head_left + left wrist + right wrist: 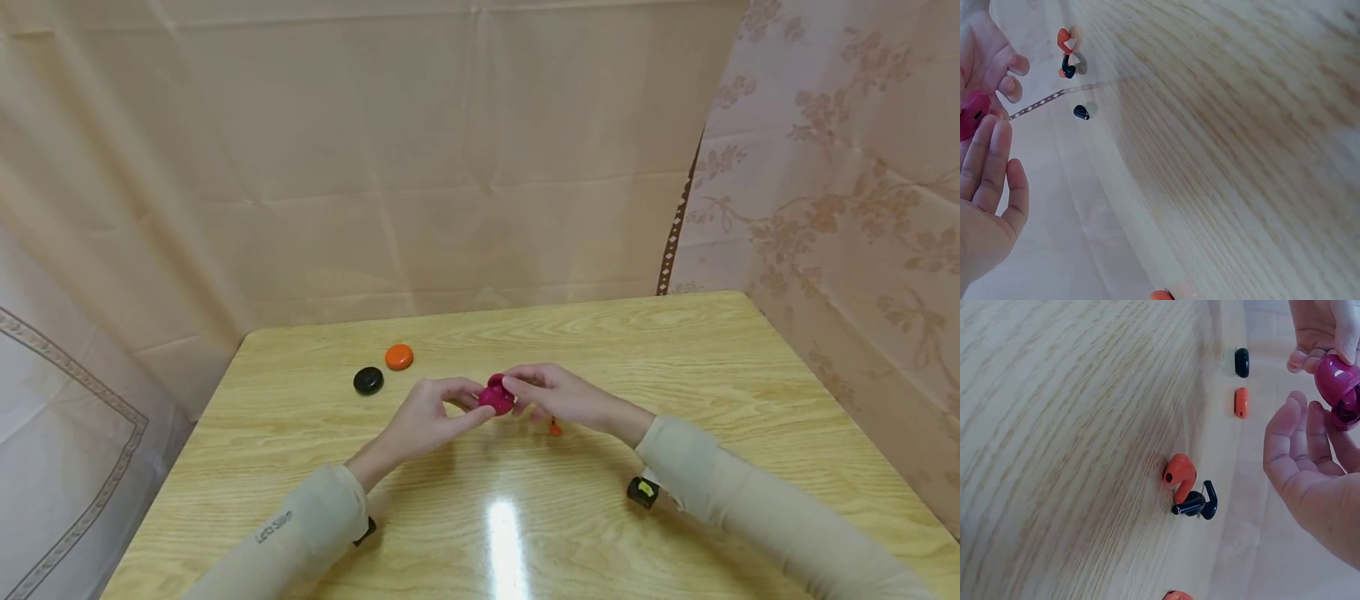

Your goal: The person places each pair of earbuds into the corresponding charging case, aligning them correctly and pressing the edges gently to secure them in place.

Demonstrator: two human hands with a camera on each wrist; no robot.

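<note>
A magenta earbud case [496,402] is held between both hands above the table, its lid [498,381] raised. My left hand [431,415] grips the case body from the left, thumb on the near side. From the right, my right hand [562,395] pinches the case at its lid with thumb and fingers. The right wrist view shows the glossy case [1337,381] with a dark hollow by its lid; what lies inside is hidden. Below the right hand, an orange earbud [1180,472] and black earbuds [1191,504] lie on the table.
A black round case [368,381] and an orange round case [399,357] lie at the back left of the wooden table [450,533]. Another orange earbud [1177,595] shows at the right wrist view's bottom edge. Curtains [375,167] hang behind the table.
</note>
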